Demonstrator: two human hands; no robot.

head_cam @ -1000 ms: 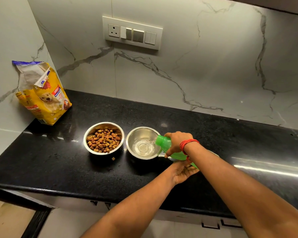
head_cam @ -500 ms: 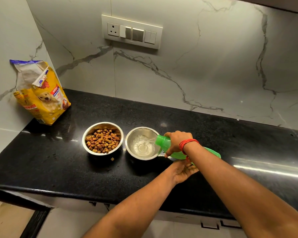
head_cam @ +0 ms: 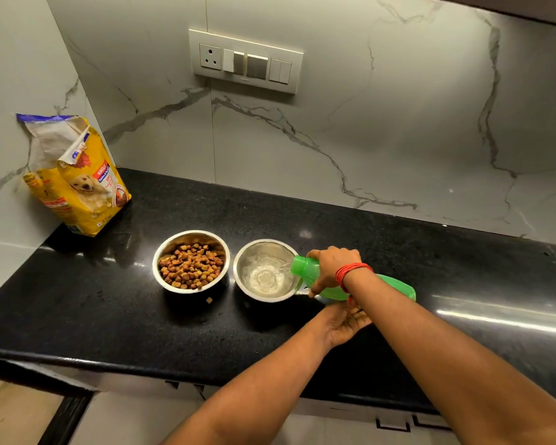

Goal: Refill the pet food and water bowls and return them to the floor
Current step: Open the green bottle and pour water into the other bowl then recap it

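1. Two round stainless-steel bowls are seen side by side, just apart, at the middle of the black granite countertop (head_cam: 398, 252).
2. Brown kibble is heaped in the left steel food bowl (head_cam: 191, 261); one stray kibble piece (head_cam: 209, 300) is spotted on the counter just below its rim.
3. Clear water is being poured into the right steel water bowl (head_cam: 265, 270), and a rippling pool is visible in its bottom.
4. A translucent green plastic bottle (head_cam: 308, 271) is tipped nearly on its side, its mouth held over the water bowl's right rim.
5. The bottle is gripped around its neck by the right hand (head_cam: 333, 268), fingers wrapped over the top; a red thread band (head_cam: 352, 273) is worn at that wrist.
6. The left hand (head_cam: 345, 322) is held palm-up below the bottle's body, fingers loosely curled; whether the bottle is touched cannot be told.
7. A yellow dog-food bag (head_cam: 77, 184), its top torn open, is propped against the marble wall at the upper left of the frame.
8. A white switch panel (head_cam: 246, 61) is mounted on the wall, upper centre.
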